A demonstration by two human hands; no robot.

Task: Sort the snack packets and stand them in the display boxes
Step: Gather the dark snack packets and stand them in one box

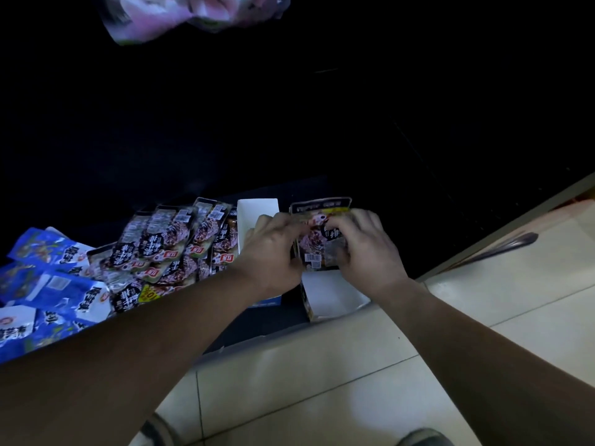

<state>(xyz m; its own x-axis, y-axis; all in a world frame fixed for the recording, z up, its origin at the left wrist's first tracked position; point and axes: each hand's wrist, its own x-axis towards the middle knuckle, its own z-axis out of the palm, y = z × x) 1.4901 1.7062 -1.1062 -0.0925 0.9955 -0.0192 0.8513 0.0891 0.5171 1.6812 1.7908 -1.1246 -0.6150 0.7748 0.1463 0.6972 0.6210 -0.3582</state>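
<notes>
My left grip (pixel 273 249) and right grip (pixel 363 249) both pinch one bunch of dark snack packets (pixel 314 243), fingers curled over its sides; the bunch stands upright in the far end of an open white display box (pixel 331 297) near the counter (pixel 273 320) edge; a second white box (pixel 254 210) sits just left; loose dark packets (pixel 167 249) and blue packets (pixel 54 284) lie further left.

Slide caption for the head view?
Left hand and right hand hold dark packets upright in a white display box.

Dark packets (pixel 314 251) are standing upright in your white display box (pixel 331 296) | dark pile (pixel 167 249) and blue packets (pixel 58 284) are lying leftward.
</notes>
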